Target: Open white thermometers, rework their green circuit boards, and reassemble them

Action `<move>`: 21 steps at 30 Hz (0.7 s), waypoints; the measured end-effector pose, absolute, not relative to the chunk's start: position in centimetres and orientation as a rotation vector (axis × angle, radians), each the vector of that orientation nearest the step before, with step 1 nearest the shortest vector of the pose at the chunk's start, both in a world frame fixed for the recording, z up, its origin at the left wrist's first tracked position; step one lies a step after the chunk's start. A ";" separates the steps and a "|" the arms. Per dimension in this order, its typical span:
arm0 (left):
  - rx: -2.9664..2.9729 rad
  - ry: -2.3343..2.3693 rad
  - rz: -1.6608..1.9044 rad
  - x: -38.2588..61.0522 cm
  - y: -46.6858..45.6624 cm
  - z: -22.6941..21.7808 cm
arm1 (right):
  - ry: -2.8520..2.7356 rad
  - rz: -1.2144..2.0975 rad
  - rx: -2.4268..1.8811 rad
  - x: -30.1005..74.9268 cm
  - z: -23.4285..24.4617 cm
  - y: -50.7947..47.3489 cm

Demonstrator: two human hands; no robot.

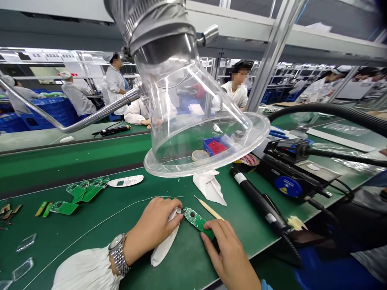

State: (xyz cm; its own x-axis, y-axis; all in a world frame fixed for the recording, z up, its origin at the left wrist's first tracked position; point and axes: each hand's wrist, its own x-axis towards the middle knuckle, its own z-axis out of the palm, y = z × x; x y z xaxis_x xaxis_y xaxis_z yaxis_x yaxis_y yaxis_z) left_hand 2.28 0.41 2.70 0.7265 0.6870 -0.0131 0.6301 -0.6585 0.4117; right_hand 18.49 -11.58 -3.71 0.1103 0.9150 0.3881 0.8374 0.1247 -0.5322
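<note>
Nearest me, my right hand (229,253) pinches the end of a narrow green circuit board (196,221) just above the green bench mat (90,225). My left hand (151,227), with a silver link wristwatch (118,253) on its wrist, is closed narrowly around a long white cloth (165,241) that touches the board's other end. Just beyond the board lies one thin wooden stick (208,208) with a pointed tip. At the lower left of the frame I count three clear plastic pieces (26,242). Further up sit a cluster of green board pieces (72,203), too overlapped to count exactly, and one white oval panel (125,181). To the right lies one black soldering iron (256,197). Through a clear acrylic fume hood (193,121) I see one blue tray (210,146) holding something red and one round tin (200,155) holding grey granules.
</note>
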 end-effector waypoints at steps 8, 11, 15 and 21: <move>2.521 1.058 0.117 2.4 0.1 1.6 | -1.394 0.020 -1.689 22.1 -1.6 -13.1; 2.494 1.051 0.032 2.4 0.6 1.1 | -0.786 0.186 -1.463 28.1 1.1 -13.4; 2.471 1.021 -0.015 2.5 1.0 0.7 | -0.481 0.199 -1.299 37.4 4.9 -12.3; 2.510 1.072 0.040 2.8 0.4 1.8 | -0.382 0.376 -1.275 44.9 8.7 -9.3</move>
State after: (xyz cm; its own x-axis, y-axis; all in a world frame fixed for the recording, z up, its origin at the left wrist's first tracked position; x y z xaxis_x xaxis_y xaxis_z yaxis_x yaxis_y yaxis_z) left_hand 2.83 0.35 1.78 0.7043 0.6976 -0.1314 0.6860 -0.6211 0.3790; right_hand 44.89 -9.33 8.74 0.8780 0.4740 0.0672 -0.0604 0.2489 -0.9666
